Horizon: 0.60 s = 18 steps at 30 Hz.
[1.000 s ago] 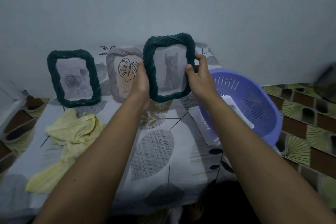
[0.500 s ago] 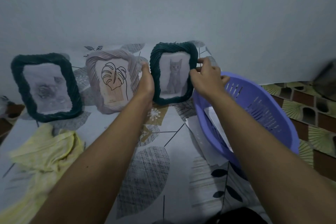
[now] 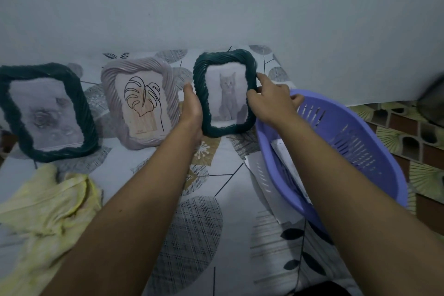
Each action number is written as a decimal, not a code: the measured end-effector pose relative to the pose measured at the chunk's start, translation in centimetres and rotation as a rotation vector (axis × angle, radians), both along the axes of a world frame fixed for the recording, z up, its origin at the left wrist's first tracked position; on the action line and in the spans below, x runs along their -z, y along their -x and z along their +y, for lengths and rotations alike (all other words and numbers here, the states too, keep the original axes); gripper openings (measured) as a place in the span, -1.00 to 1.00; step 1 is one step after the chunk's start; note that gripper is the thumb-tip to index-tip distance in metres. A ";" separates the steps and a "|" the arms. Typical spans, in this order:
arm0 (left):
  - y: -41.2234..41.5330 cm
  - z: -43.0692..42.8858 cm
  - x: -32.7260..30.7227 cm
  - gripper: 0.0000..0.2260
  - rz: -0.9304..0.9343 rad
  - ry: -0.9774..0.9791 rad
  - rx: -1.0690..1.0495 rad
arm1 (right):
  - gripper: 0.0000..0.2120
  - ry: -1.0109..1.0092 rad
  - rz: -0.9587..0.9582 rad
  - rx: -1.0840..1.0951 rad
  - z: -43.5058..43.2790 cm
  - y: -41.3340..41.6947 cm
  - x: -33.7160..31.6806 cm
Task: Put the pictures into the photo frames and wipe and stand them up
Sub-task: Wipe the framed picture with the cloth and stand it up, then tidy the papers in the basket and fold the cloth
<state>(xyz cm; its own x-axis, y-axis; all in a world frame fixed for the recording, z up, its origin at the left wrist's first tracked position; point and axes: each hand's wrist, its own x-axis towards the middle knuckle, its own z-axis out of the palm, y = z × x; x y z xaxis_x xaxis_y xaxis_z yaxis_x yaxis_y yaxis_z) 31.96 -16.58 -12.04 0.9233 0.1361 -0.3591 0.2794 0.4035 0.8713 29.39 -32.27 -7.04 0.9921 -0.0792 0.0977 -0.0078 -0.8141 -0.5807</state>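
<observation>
Stand-up step: left hand point(image 3: 192, 109) and right hand point(image 3: 271, 101) each grip a side of the green cat frame point(image 3: 227, 96), upright at the tabletop point(image 3: 230, 175) far edge, just beside the lilac leaf frame point(image 3: 140, 103). Next: probably seat it on its stand, then release gently.
</observation>
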 end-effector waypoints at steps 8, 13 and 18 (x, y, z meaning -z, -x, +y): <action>-0.6 0.6 0.7 -0.38 -0.010 0.012 -0.078 | -0.63 -0.021 0.029 -0.020 0.9 0.1 -0.3; -1.0 0.8 1.1 -0.25 0.015 0.011 -0.082 | -0.63 -0.013 0.049 -0.002 1.1 0.4 -0.5; -0.8 0.7 1.0 -0.21 0.020 0.008 -0.106 | -0.65 -0.026 0.077 0.004 1.4 0.9 -0.9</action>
<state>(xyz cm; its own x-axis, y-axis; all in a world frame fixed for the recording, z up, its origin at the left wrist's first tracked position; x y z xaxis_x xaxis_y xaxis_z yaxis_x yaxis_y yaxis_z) 32.72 -15.84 -13.07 0.8965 0.2296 -0.3789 0.2522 0.4385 0.8626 28.49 -30.88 -6.16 0.9963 -0.0844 0.0189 -0.0562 -0.7985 -0.5994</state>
